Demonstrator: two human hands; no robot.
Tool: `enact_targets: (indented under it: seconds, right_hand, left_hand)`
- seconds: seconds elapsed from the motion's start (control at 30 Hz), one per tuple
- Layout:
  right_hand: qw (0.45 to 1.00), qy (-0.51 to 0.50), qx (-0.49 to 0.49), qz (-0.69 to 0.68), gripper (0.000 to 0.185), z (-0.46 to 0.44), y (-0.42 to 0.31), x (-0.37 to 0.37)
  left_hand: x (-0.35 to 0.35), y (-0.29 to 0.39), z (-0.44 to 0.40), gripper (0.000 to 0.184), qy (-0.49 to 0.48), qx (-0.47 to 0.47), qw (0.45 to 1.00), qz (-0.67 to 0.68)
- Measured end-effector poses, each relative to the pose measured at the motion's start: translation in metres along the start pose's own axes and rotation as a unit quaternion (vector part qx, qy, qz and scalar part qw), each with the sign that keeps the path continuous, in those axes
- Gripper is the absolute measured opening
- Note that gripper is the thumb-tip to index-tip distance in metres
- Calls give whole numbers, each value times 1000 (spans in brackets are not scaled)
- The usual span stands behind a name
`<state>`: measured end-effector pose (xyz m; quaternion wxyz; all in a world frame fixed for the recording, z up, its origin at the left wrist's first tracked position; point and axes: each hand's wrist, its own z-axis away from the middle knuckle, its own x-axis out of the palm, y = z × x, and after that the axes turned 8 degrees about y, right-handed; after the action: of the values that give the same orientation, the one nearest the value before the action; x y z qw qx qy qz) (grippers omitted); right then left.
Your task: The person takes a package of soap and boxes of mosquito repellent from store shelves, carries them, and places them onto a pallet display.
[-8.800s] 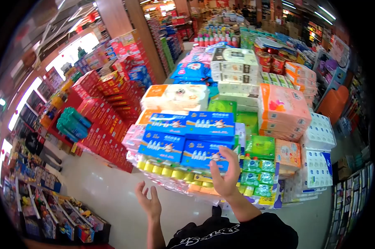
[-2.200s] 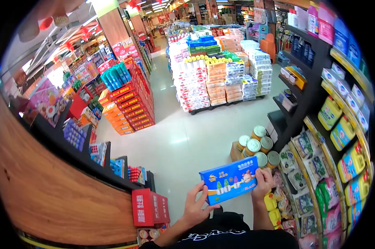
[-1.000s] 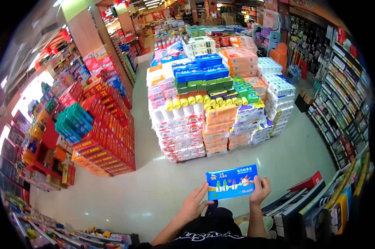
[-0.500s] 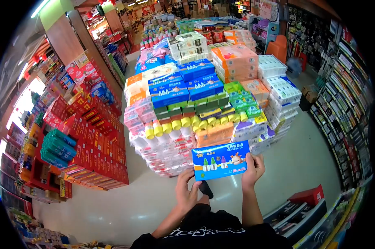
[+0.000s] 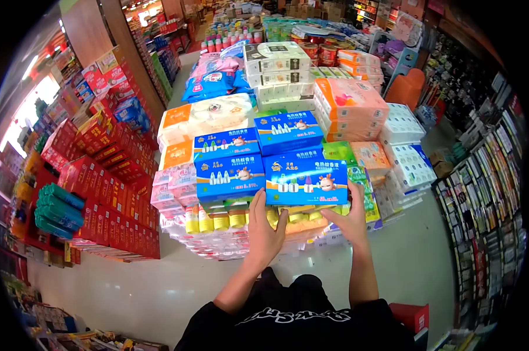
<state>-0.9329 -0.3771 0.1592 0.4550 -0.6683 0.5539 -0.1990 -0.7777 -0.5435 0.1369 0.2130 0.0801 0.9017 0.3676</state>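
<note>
A blue box of electric mosquito-repellent liquid (image 5: 306, 181) is held between my two hands, its printed face toward me. My left hand (image 5: 265, 233) grips its lower left side, with the thumb by the bottom edge. On the opposite side, my right hand (image 5: 351, 221) has its fingers along the right edge and its thumb near the bottom. The box is at the front right of a group of similar blue boxes (image 5: 228, 175); whether it rests on the one beneath cannot be made out. Yellow-capped bottles (image 5: 220, 221) show below the boxes.
Orange tissue packs (image 5: 349, 105) and white tissue packs (image 5: 276, 58) are stacked behind. Red cartons (image 5: 115, 219) with teal bundles (image 5: 59, 207) stand on the left. A dense shelf (image 5: 481, 205) lines the right. An orange chair (image 5: 406, 88) is farther back.
I have come closer to the display. The box in my hands has moved forward from in front of the pile to the front right of the blue boxes.
</note>
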Motion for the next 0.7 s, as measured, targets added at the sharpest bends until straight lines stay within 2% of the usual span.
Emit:
enact_targets:
  seconds: [0.1, 0.13, 0.27, 0.37, 0.5, 0.7]
  right_hand:
    - [998, -49, -4, 49, 82, -36, 31, 2]
    - [997, -63, 21, 29, 82, -46, 35, 5]
    - [996, -93, -7, 4, 79, -66, 55, 5]
    - [994, -105, 17, -33, 81, -68, 65, 7]
    - [995, -91, -16, -46, 84, -67, 75, 6]
    - [992, -84, -81, -42, 80, -66, 84, 5]
  left_hand:
    - [21, -14, -15, 73, 19, 49, 990, -132]
    - [26, -17, -18, 76, 18, 40, 988, -149]
    - [38, -15, -23, 75, 53, 31, 972, -228]
    - [46, -18, -22, 75, 70, 13, 964, -257]
    - [53, -14, -21, 73, 86, -26, 952, -294]
    - [55, -4, -24, 73, 91, -33, 950, -296]
